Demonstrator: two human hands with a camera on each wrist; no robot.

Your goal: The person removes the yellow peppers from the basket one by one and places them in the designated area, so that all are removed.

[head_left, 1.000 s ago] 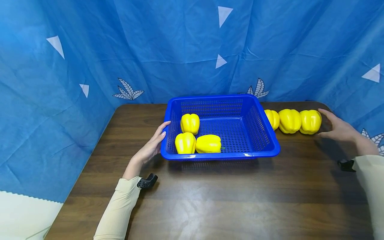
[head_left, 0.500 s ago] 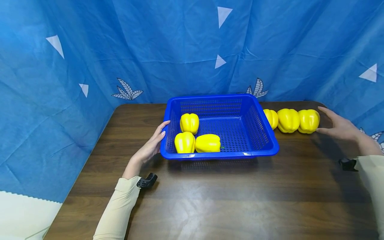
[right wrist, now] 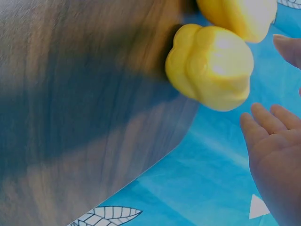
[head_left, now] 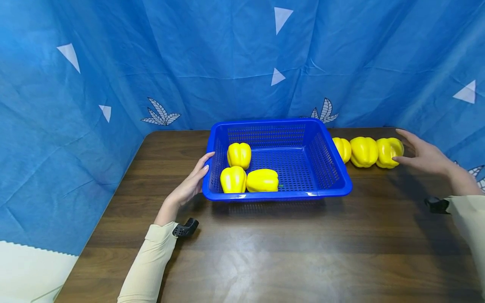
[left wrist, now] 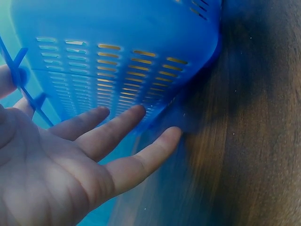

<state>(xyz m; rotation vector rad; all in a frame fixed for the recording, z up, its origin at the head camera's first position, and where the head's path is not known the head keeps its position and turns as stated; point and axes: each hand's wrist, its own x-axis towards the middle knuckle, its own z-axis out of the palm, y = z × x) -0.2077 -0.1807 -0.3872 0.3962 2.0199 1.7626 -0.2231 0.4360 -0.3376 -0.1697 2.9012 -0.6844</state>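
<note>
A blue plastic basket (head_left: 282, 195) stands on the table with three yellow bell peppers inside: one upright at the back left (head_left: 239, 155), one at the front left (head_left: 233, 179) and one on its side (head_left: 262, 180). My left hand (head_left: 188, 185) holds the basket's left rim; in the left wrist view its other fingers (left wrist: 157, 148) extend below the rim, beside the slotted wall. My right hand (head_left: 430, 158) is spread with thumb and fingers apart, beside the rightmost yellow bell pepper (head_left: 388, 152). In the right wrist view a gap shows between that pepper (right wrist: 211, 68) and the fingers.
Two more yellow bell peppers, a middle one (head_left: 364, 152) and one partly hidden by the basket (head_left: 342, 149), stand in the row at its right. The brown wooden table (head_left: 280, 248) ends at a blue curtain (head_left: 235, 63) behind and on the sides.
My right hand has shifted slightly left and its thumb now overlaps the rightmost bell pepper's edge in the head view. The left hand and the basket have stayed in place.
</note>
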